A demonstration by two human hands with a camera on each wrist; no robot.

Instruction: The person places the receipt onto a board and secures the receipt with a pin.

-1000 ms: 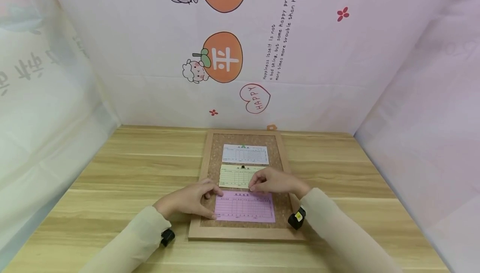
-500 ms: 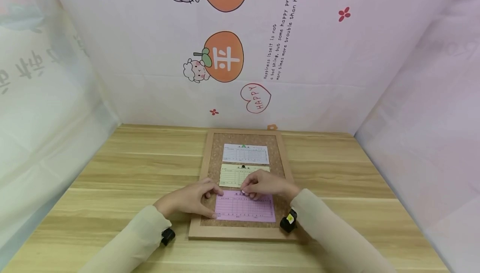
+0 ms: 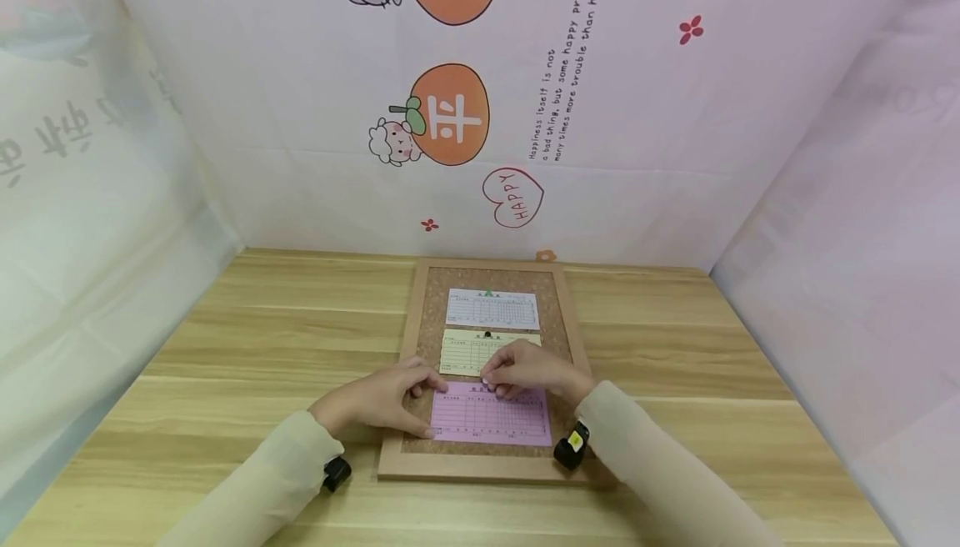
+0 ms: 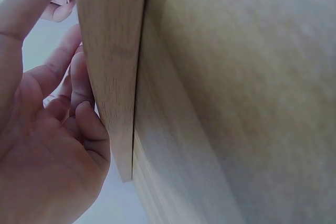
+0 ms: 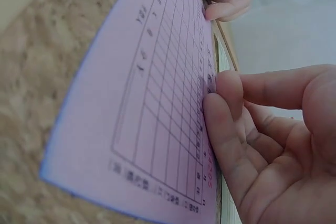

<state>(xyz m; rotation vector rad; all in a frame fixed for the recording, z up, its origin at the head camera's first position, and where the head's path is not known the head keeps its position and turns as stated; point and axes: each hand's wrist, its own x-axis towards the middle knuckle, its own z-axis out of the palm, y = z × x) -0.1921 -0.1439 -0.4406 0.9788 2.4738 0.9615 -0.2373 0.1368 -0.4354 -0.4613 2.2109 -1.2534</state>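
Note:
A pink printed slip (image 3: 491, 424) lies on the lower part of a wood-framed cork board (image 3: 495, 278). My left hand (image 3: 381, 398) presses the slip's left side, thumb by the lower corner and a finger by the upper one. Between thumb and forefinger, my right hand (image 3: 534, 369) pinches a small pale push pin (image 5: 212, 84) at the middle of the slip's top edge; the fingertips mostly hide it. Above, a yellow slip (image 3: 459, 353) bears a black pin (image 3: 488, 334), partly covered by the right hand. A white slip (image 3: 491, 312) with a green pin (image 3: 489, 292) is higher up.
The board lies flat on a wood-grain table (image 3: 300, 322). Behind it rises a printed white cloth backdrop (image 3: 315, 188), with more cloth at both sides. Black wrist cameras (image 3: 572, 447) sit at both cuffs.
My right hand has moved left and slightly down from the yellow slip's lower edge to the pink slip's top edge, then stayed there. The left hand has kept its place.

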